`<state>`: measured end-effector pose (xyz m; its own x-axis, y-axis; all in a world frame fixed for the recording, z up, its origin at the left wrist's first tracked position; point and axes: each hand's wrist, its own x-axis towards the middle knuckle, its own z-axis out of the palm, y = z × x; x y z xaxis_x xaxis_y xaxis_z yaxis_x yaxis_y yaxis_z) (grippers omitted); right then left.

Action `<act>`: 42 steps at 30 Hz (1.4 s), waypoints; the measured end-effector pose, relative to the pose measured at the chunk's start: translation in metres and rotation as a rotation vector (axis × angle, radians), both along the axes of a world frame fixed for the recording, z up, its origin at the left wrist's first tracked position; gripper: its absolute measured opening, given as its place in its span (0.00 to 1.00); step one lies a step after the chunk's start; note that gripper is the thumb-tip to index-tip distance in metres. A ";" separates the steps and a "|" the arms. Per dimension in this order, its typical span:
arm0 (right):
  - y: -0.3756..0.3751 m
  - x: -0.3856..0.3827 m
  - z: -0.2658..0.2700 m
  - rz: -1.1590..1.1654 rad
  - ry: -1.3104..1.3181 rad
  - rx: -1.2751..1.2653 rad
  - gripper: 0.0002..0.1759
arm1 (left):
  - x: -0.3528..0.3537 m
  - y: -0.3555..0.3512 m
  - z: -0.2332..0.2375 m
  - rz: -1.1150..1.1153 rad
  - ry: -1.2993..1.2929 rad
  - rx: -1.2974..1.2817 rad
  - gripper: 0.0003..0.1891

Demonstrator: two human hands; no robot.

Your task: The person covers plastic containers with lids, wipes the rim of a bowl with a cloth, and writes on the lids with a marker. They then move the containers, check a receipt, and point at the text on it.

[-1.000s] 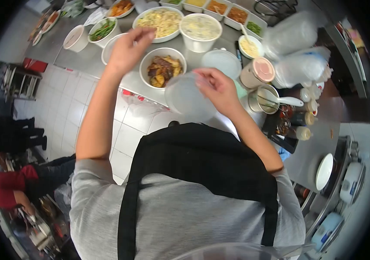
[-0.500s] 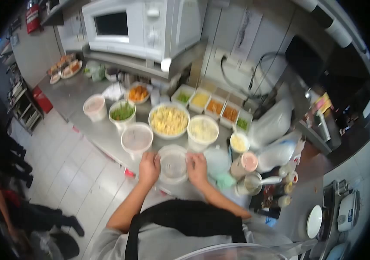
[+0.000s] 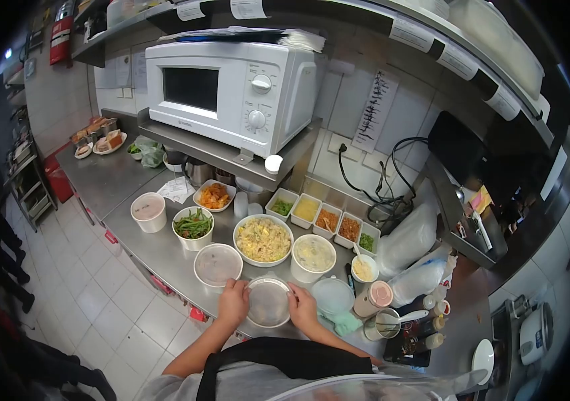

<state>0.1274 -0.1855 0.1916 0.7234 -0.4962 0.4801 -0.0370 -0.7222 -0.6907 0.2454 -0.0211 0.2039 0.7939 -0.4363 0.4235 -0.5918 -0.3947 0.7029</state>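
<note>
A round takeout bowl with a translucent lid (image 3: 268, 304) is between my two hands at the counter's near edge; its contents are blurred by the lid. My left hand (image 3: 233, 302) grips the rim on the left, fingers closed on the edge. On the opposite side, my right hand (image 3: 303, 306) pinches the rim likewise. Just beyond my left hand stands another lidded bowl (image 3: 218, 265). A large bowl of fried rice (image 3: 263, 239) and a tub of pale food under a clear lid (image 3: 313, 258) stand farther back. Beside my right hand lies a pale translucent lid (image 3: 333, 295).
A microwave (image 3: 231, 93) sits on a shelf above the counter. Green beans (image 3: 193, 224) fill one tub; small topping trays (image 3: 326, 220) line the wall. Bottles (image 3: 430, 342) and a sauce tub with a spoon (image 3: 383, 325) stand at right. Another person's legs (image 3: 64, 367) show at lower left.
The camera view has tilted up, showing more of the microwave and shelf. Both hands stay on the bowl's rim. The other person's arm, seen at lower left before, is out of sight.
</note>
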 end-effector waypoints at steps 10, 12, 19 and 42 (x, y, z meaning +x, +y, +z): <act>0.003 0.005 0.006 -0.025 0.051 -0.061 0.14 | 0.007 0.002 0.002 -0.088 -0.026 0.086 0.11; 0.001 0.008 0.005 -0.028 0.075 -0.046 0.13 | 0.011 -0.002 0.002 -0.117 -0.061 0.103 0.12; -0.010 0.019 -0.006 -0.069 0.119 -0.098 0.13 | 0.030 -0.020 -0.003 -0.216 -0.216 0.146 0.12; -0.042 0.016 0.000 0.171 0.316 -0.125 0.14 | 0.024 -0.067 -0.001 -0.479 -0.234 0.198 0.10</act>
<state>0.1439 -0.2273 0.1921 0.9128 -0.3070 0.2692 -0.1057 -0.8146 -0.5703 0.2690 -0.0885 0.2026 0.3831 -0.8136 0.4373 -0.8680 -0.1553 0.4716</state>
